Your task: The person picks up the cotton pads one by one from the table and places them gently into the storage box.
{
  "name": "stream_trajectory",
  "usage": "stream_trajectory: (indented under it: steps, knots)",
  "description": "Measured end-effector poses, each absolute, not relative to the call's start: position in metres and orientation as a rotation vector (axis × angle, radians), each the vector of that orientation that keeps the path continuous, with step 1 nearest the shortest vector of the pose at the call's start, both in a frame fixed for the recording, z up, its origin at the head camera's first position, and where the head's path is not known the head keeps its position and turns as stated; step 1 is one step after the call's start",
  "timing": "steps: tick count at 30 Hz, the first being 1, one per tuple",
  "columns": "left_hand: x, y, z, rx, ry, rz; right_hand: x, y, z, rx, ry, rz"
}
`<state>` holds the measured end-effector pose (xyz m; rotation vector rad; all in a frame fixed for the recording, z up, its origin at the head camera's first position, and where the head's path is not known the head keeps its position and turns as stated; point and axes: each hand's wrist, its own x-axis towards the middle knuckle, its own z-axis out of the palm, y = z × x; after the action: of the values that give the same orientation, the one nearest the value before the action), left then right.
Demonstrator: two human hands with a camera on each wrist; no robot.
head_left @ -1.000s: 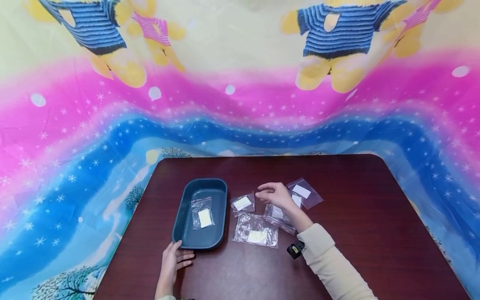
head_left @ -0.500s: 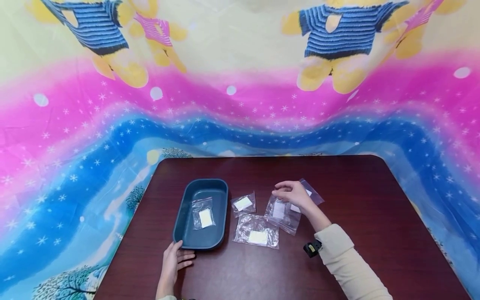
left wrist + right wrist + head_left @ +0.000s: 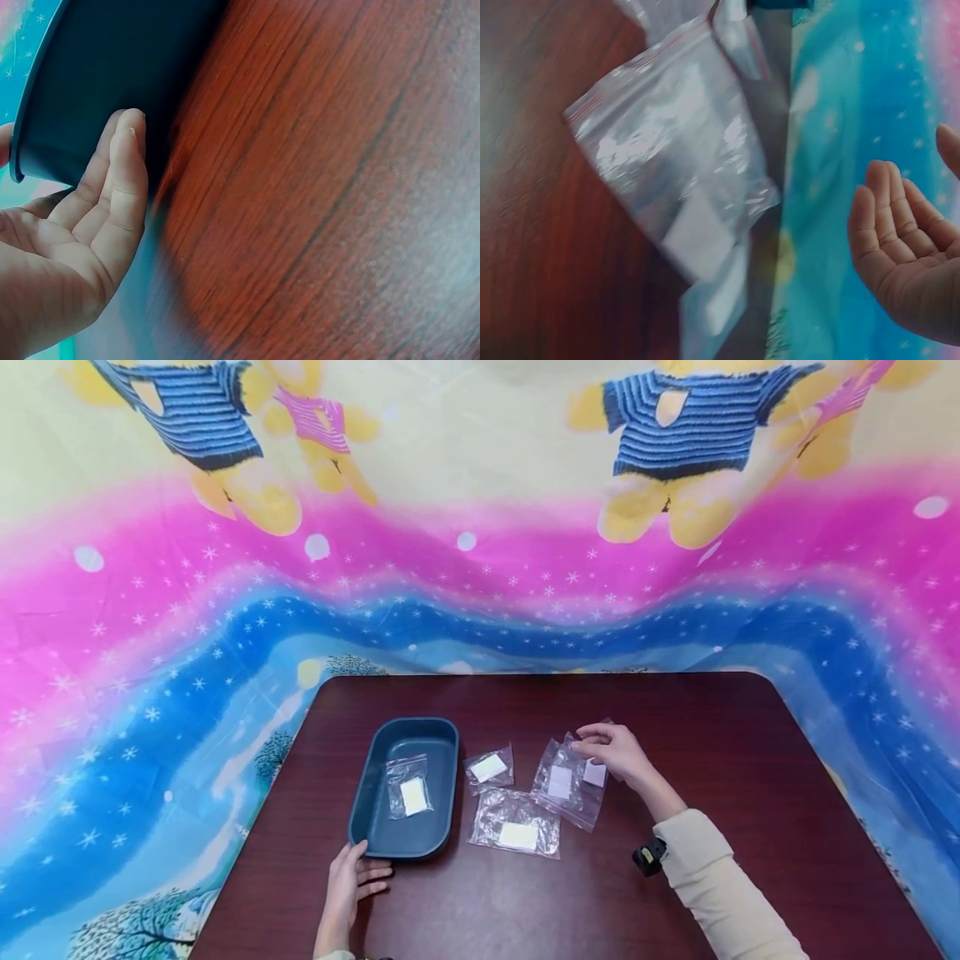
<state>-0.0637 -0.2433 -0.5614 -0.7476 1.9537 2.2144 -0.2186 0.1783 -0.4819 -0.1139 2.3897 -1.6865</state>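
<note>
My left hand holds the near left corner of a dark blue-green tray, thumb at the rim and fingers against its outer wall. Inside the tray lies a clear zip bag with a white rectangular piece. My right hand hovers over overlapping zip bags, its fingers loosely bent and holding nothing. The right wrist view shows this hand apart from a clear zip bag with a red-lined seal. The hand partly hides the rearmost bag in the head view.
Between tray and right hand lie a small zip bag and a larger crinkled one, each with a white piece inside. The brown wooden table has rounded far corners. A printed cloth hangs behind it.
My right hand has moved rightward over the overlapping bags, uncovering the left ones and covering much of the rearmost. The left hand keeps its place at the tray.
</note>
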Motion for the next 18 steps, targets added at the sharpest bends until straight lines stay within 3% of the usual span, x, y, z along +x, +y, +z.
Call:
stream_trajectory:
  steps: [18]
  knots:
    - [-0.065,-0.245,-0.564,-0.742,1.937,2.224,-0.243,0.227,-0.528,-0.006,2.653,-1.497]
